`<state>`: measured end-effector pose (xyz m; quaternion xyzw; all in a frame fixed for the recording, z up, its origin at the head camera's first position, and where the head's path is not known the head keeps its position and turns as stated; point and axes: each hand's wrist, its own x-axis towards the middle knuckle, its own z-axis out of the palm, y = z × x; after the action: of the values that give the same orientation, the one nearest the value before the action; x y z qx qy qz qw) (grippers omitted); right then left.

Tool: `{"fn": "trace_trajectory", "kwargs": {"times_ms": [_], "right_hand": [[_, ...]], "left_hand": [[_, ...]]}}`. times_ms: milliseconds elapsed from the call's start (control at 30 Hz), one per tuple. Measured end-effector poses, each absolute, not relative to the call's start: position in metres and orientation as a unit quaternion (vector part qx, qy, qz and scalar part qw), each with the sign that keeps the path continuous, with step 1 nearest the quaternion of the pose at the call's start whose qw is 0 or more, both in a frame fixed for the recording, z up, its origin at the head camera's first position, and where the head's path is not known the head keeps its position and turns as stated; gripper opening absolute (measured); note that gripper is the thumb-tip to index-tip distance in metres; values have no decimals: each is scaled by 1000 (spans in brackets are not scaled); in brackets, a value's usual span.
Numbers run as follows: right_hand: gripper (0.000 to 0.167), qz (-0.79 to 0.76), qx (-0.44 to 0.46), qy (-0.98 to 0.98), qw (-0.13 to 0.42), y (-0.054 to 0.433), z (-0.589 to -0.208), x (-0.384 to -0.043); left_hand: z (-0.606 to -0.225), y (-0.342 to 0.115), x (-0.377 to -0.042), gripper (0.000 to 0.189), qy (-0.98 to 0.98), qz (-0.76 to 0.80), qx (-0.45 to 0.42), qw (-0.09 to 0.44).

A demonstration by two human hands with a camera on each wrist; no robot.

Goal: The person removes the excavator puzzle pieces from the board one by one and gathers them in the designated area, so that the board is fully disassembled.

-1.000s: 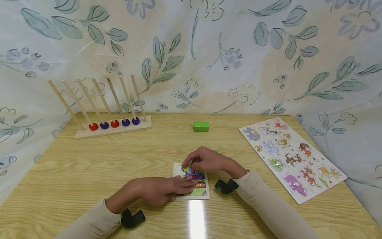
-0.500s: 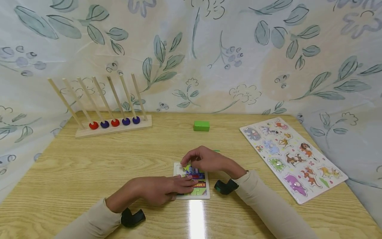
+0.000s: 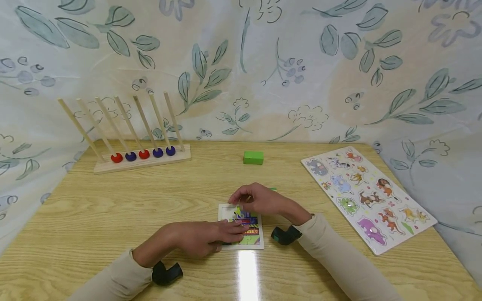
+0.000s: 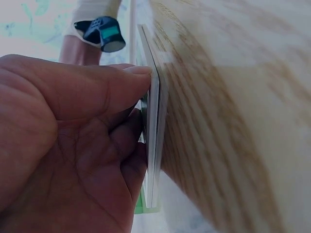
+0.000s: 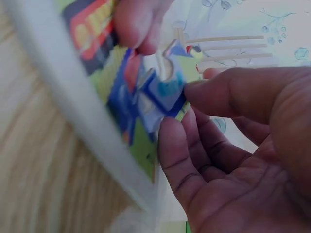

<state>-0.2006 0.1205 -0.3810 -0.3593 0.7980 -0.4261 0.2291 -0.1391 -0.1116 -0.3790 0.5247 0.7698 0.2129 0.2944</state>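
Note:
A small jigsaw puzzle in a white-rimmed tray (image 3: 223, 210) lies on the table in front of me. My left hand (image 3: 199, 239) rests over its near left part, fingers stretched across the picture. In the left wrist view the thumb (image 4: 121, 80) touches the tray's edge. Above the tray's far side, my right hand (image 3: 263, 201) pinches a jigsaw piece (image 5: 165, 90) between thumb and fingers. The piece is blue, white and green, and tilted over the picture. Left fingertips (image 5: 138, 26) press the puzzle beside it. Both hands hide part of the puzzle.
A wooden peg rack (image 3: 144, 159) with red and blue beads stands at the back left. A green block (image 3: 253, 157) sits at the back middle. To the right lies an animal knob puzzle board (image 3: 354, 196). A small green thing (image 3: 273, 189) shows behind my right hand.
The right hand has shifted slightly, and the piece in its fingers has tilted up, showing more of the tray's far left corner. The left hand stays in place.

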Motion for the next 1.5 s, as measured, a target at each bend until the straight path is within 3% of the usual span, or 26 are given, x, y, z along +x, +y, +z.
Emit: {"fn": "trace_trajectory", "kwargs": {"times_ms": [667,1100,1500], "right_hand": [[21,-432,-312,820,211,137,-385,-201],[22,-464,-306,788,265,141,-385,-195],[21,-465,-287,808,221,162,-369,-204]], "left_hand": [[-379,-111,-138,56,777,216,516,287],[-381,-111,-140,54,775,211,525,282],[-378,-110,-139,55,775,215,514,299]]}}
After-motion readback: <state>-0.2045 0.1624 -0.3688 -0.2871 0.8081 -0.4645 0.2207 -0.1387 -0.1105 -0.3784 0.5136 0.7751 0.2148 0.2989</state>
